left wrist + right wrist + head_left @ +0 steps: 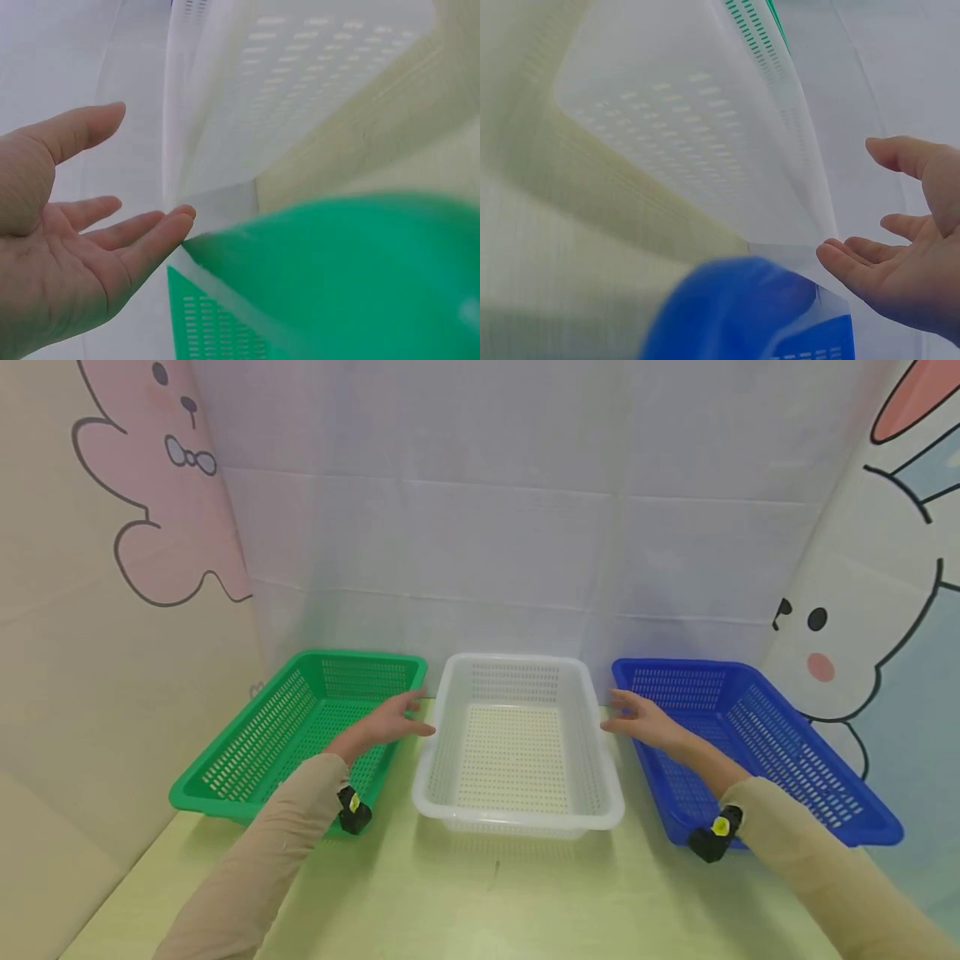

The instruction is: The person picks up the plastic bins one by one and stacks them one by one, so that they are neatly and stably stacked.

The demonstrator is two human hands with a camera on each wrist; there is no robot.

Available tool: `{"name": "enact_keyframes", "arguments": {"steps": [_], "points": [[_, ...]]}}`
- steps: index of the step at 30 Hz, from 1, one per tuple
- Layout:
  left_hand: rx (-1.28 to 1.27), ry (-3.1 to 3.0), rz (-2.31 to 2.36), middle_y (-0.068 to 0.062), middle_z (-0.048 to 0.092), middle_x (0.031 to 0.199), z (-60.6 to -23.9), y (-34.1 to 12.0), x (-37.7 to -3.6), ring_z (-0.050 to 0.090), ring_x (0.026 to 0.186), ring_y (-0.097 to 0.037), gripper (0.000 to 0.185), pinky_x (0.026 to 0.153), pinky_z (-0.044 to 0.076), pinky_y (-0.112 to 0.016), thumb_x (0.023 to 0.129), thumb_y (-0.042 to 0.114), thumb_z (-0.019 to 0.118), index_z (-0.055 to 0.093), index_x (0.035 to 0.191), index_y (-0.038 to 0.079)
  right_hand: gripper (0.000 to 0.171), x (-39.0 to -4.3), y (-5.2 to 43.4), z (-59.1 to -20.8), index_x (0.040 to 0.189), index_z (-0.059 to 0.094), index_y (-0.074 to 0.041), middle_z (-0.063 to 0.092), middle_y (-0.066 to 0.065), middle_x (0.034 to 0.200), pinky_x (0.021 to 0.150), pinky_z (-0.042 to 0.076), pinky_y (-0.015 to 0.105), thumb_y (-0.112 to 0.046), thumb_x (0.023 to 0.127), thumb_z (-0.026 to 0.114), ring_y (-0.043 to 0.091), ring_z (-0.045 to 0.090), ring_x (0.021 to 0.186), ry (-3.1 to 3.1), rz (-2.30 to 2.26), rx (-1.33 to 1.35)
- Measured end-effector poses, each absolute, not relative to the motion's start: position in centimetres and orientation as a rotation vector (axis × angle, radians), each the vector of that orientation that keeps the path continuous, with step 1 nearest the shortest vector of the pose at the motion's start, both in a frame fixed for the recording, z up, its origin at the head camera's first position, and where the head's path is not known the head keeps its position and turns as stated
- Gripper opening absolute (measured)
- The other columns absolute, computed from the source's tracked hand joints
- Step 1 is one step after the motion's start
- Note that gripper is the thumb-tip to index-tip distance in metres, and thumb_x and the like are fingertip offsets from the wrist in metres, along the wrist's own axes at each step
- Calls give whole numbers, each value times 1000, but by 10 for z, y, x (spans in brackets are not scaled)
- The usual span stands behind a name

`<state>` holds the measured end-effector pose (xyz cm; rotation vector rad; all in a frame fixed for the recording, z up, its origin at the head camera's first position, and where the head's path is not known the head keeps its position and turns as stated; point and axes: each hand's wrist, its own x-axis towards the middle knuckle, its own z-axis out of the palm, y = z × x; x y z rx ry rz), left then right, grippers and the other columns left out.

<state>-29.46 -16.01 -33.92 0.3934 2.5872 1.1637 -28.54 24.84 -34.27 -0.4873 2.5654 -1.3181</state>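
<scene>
A white plastic basket (517,820) stands in the middle of the table, with nothing inside it. By its left rim is my left hand (390,720), thumb and fingers spread apart and holding nothing. My right hand (641,720) is beside the right rim in the same loose spread. In the left wrist view the left palm (75,277) shows bare, its fingertips close to the white wall. The right wrist view has the right hand (907,255) likewise bare near the basket. Whether any fingertip touches the rim, I cannot tell.
A green basket (217,806) lies under my left forearm, and a blue basket (862,827) under my right one. Both look empty. Behind the baskets hangs a pale cloth wall (510,543). The light yellow-green table (480,902) extends in front.
</scene>
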Motion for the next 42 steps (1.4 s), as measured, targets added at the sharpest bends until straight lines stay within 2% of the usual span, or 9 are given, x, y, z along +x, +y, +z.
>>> {"name": "enact_keyframes", "arguments": {"steps": [6,14,20,24,28,35,39,42], "points": [[301,2495,1307,-28,29,141,-348,-156,-295,42,121,-42,74,95,42,-50,87,18,61,17,144,0,76,-280,247,-349,144,11,1,21,29,144,97,33,61,-24,89,56,47,30,127,2483,-1313,-454],[349,2436,1338,-29,37,134,-357,-150,-289,43,119,-42,71,90,45,-51,85,13,62,21,142,-2,76,-276,242,-360,146,6,-2,21,29,144,97,36,58,-16,90,56,46,37,123,2352,-1427,-413],[329,2429,1354,-27,44,129,-363,-146,-287,52,110,-38,64,83,49,-47,86,4,58,26,140,-2,70,-275,240,-366,145,11,-2,22,27,144,96,38,56,-5,89,52,45,38,123,2344,-1464,-409],[288,2416,1371,-27,44,129,-368,-144,-289,52,110,-38,63,83,50,-46,87,3,56,24,141,-1,65,-276,239,-368,143,20,0,29,26,142,96,37,58,-3,87,53,43,39,123,2329,-1496,-421],[232,2411,1383,-27,43,129,-369,-144,-289,51,112,-38,65,85,49,-47,88,4,55,20,142,-2,65,-277,237,-369,142,23,1,34,25,140,97,35,59,-4,86,56,41,41,122,2309,-1526,-385],[193,2402,1419,-29,42,131,-367,-141,-286,50,113,-39,63,86,48,-47,88,3,53,20,141,-5,66,-274,227,-366,143,16,4,29,27,142,100,34,56,3,86,49,42,38,124,2292,-1578,-193],[167,2414,1428,-30,41,131,-370,-140,-286,50,113,-39,58,85,49,-45,88,3,53,26,137,-9,67,-270,221,-362,144,8,5,28,31,140,100,35,54,3,88,45,43,37,124,2289,-1566,-101],[148,2415,1444,-29,42,131,-372,-140,-285,51,113,-39,54,86,49,-45,88,3,53,29,135,-9,68,-269,219,-361,144,7,5,31,32,137,100,35,53,4,88,45,42,39,123,2272,-1593,-80]]}}
